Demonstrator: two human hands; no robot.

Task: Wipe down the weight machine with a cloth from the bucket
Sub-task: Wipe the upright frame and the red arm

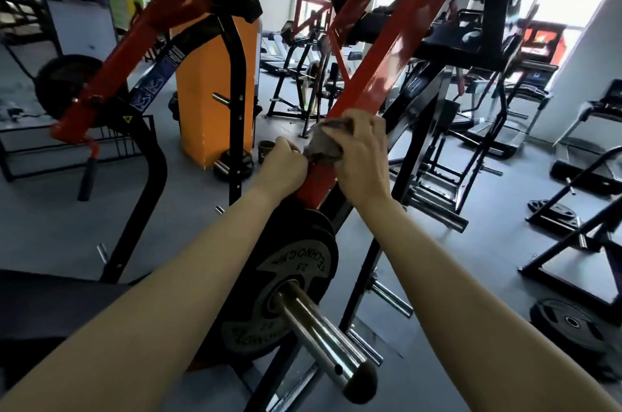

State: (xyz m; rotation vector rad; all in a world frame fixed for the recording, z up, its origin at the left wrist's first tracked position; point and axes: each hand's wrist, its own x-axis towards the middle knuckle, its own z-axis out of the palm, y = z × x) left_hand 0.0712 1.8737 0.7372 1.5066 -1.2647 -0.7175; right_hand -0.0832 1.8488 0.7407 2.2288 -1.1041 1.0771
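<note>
The weight machine's red lever arm slants from the upper right down to the middle of the view. A grey-brown cloth is wrapped around this arm. My right hand presses the cloth against the arm from the right. On the arm's left side, my left hand is closed on the cloth's left end. Below the hands, black weight plates sit on a chrome sleeve that points toward me. No bucket can be seen.
A second red lever arm with a plate stands at the left beside an orange pillar. A small dark cup sits on the floor by the pillar. Loose plates lie at the right. Treadmills and black frames fill the background.
</note>
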